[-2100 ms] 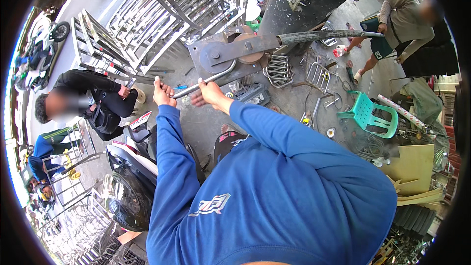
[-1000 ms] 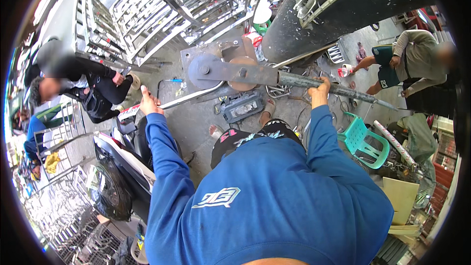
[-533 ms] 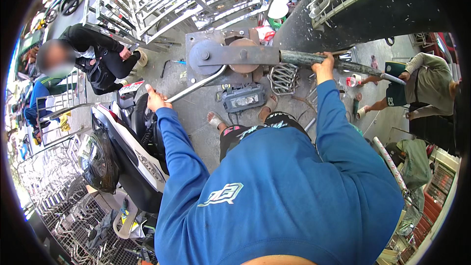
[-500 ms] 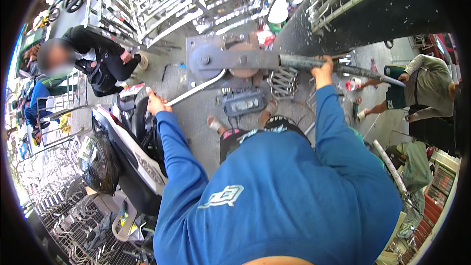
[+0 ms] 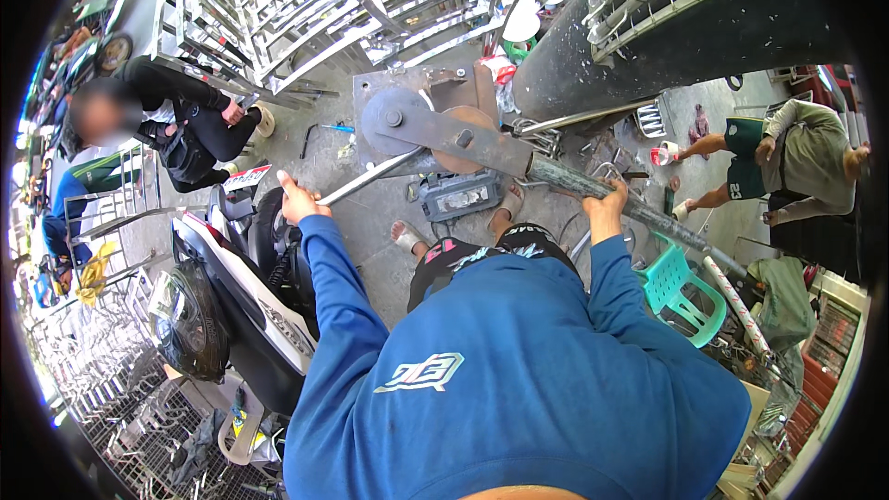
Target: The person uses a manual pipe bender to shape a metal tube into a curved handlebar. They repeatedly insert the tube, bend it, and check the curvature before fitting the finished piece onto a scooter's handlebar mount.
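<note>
A manual pipe bender stands in front of me, with a grey round die, a brown roller and a flat steel arm on a metal base plate. My right hand is wrapped round the long pipe lever, which slants down to the right. My left hand grips the end of a thin metal tube, thumb pointing up. The tube runs up to the die and passes under the steel arm, where part is hidden; another length shows beyond the roller.
Left of me stands a motorcycle with a helmet in plastic. A person in black sits far left; another person is at the right. Metal racks, a dark column, a grey toolbox and a green chair surround me.
The lever and steel arm have swung toward me, the lever's far end dropping lower right. My right hand came down with it. My left hand stays nearly in place on the tube.
</note>
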